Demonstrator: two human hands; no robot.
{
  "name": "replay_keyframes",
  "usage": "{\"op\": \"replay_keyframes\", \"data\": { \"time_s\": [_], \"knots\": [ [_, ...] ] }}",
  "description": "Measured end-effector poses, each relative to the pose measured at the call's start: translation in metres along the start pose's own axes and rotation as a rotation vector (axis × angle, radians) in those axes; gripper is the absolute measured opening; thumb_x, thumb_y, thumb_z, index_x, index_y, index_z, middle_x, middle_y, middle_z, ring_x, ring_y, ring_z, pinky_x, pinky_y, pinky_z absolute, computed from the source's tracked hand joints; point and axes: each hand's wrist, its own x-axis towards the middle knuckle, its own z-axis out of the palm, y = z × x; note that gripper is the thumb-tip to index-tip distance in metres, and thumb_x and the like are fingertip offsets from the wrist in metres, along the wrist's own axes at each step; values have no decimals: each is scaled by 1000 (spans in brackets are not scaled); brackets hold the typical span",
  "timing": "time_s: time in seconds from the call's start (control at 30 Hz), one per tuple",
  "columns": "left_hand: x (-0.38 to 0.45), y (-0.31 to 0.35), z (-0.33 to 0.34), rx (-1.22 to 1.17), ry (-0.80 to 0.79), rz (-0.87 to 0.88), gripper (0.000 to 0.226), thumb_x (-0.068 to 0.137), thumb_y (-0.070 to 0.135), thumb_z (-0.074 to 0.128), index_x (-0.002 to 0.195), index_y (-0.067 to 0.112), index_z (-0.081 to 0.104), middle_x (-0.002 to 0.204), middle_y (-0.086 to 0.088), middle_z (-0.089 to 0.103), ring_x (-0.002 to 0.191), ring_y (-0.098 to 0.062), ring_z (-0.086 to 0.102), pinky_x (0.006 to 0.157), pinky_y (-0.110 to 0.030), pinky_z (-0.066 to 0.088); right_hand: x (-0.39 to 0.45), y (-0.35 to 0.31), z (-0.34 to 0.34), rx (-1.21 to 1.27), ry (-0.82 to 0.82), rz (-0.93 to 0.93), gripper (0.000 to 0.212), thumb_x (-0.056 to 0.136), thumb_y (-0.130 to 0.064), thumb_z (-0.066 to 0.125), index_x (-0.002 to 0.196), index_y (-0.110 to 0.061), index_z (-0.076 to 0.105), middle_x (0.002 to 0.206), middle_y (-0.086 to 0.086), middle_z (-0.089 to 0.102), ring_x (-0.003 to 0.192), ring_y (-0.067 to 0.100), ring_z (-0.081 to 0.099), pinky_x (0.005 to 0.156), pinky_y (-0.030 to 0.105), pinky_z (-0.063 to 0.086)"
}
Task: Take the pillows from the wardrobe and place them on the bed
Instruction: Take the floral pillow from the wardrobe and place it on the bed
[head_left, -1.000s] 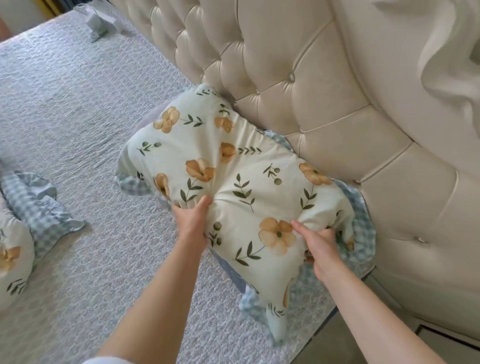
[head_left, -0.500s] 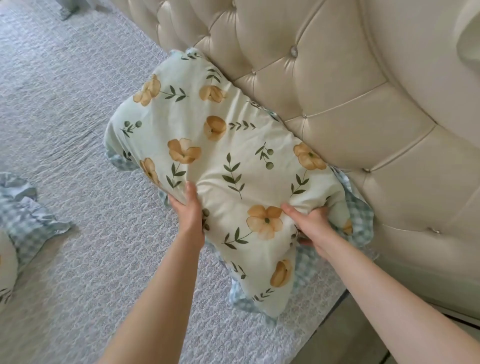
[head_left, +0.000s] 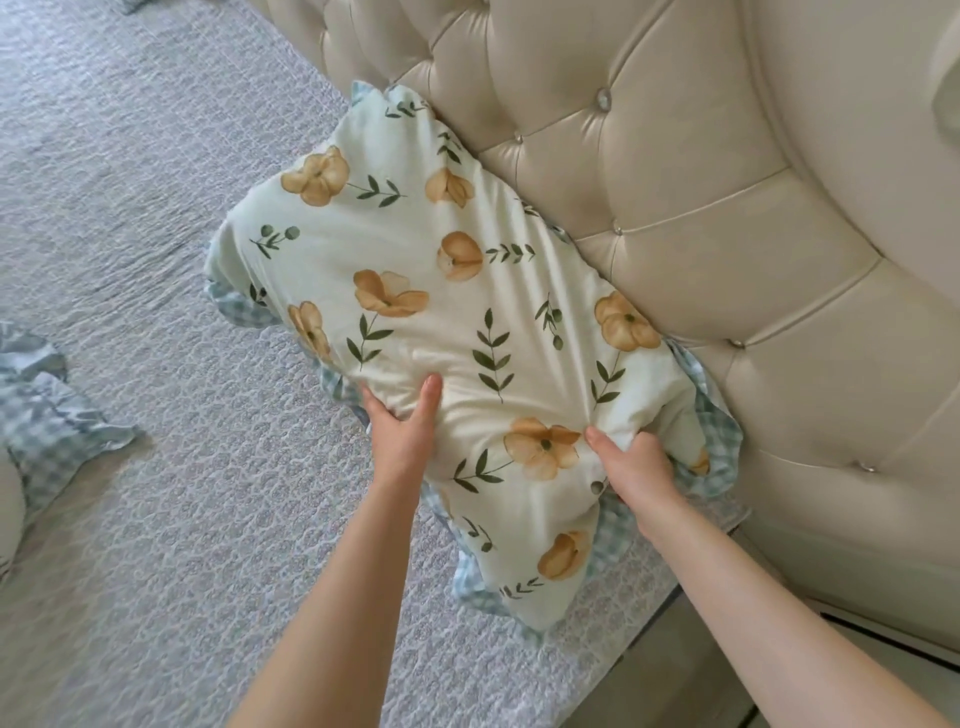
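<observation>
A pale green pillow (head_left: 441, 317) with orange flowers and a blue checked frill lies on the grey quilted bed (head_left: 156, 218), its long side against the headboard. My left hand (head_left: 402, 423) grips its near edge, thumb on top. My right hand (head_left: 631, 465) pinches the cover near the right corner, which bunches under my fingers. A second pillow (head_left: 36, 431) of the same pattern shows only as a frilled corner at the left edge of the view.
The cream tufted headboard (head_left: 701, 234) rises along the right side of the bed. The bed's edge and a strip of floor (head_left: 675, 686) lie at the bottom right, just beyond the pillow's near corner.
The pillow has been pushed up toward the headboard and now lies flatter along it. Both hands kept their hold on its near edge.
</observation>
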Motion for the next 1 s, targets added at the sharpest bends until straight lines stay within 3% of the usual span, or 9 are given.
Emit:
{"op": "replay_keyframes", "data": {
  "time_s": [0.17, 0.27, 0.33, 0.43, 0.53, 0.63, 0.7, 0.8, 1.0],
  "knots": [
    [-12, 9, 0, 59, 2, -2, 108, 84, 60, 64, 157, 28, -9, 166, -7, 12, 149, -35, 22, 117, -56, 24, -14, 0, -1, 18, -43, 22, 58, 87, -50, 60, 121, -2, 54, 115, 12, 62, 105, 31, 60, 92, 48, 52],
    [-33, 10, -4, 81, -28, 33, 96, 91, 54, 58, 157, 30, -8, 167, -6, 11, 148, -36, 21, 116, -60, 24, -35, 0, -3, -75, -37, -43, 61, 91, -47, 55, 129, 0, 44, 116, 9, 54, 100, 24, 53, 79, 37, 48],
    [-52, 4, -10, 128, -71, 30, 84, 95, 47, 56, 159, 25, 6, 164, -7, 23, 146, -34, 29, 114, -61, 30, -56, 0, -4, -166, -24, -136, 60, 93, -42, 55, 133, -1, 40, 123, 11, 53, 98, 23, 51, 73, 31, 44],
    [-88, -12, -25, 156, -178, 1, 57, 100, 29, 54, 152, 16, 35, 148, -10, 50, 129, -28, 53, 105, -51, 47, -94, 2, -4, -292, -28, -304, 67, 95, -37, 53, 147, -5, 27, 147, 14, 37, 127, 28, 45, 92, 33, 41],
    [-127, -27, -43, 97, -207, -6, 55, 99, 18, 56, 150, 13, 38, 140, -9, 58, 121, -22, 60, 98, -39, 53, -131, 3, -2, -325, -105, -465, 68, 95, -38, 52, 150, -12, 22, 152, 8, 31, 135, 25, 39, 100, 34, 40],
    [-165, -41, -65, -2, -93, -18, 45, 97, 14, 55, 142, 13, 48, 123, -5, 67, 105, -15, 66, 91, -36, 55, -162, 8, 4, -376, -195, -590, 64, 96, -37, 51, 150, -15, 23, 154, 4, 31, 137, 20, 35, 100, 27, 32],
    [-190, -55, -77, -45, -25, -7, 40, 96, 14, 55, 136, 16, 53, 111, 1, 71, 94, -9, 69, 81, -28, 55, -177, 10, 9, -411, -265, -661, 61, 97, -36, 50, 149, -16, 26, 153, 3, 33, 138, 19, 33, 105, 30, 31],
    [-228, -79, -91, -108, 53, -24, 37, 96, 15, 55, 133, 21, 55, 109, 1, 74, 86, -5, 71, 70, -16, 52, -197, 12, 20, -461, -351, -743, 55, 97, -35, 50, 145, -14, 33, 148, 4, 41, 134, 19, 38, 105, 31, 32],
    [-305, -145, -111, -267, 301, -96, 27, 95, 9, 53, 117, 17, 65, 92, 4, 76, 81, -8, 73, 69, -18, 53, -248, 27, 43, -637, -582, -945, 45, 97, -27, 53, 137, -9, 44, 131, 8, 56, 121, 22, 51, 95, 30, 36]
  ]
}}
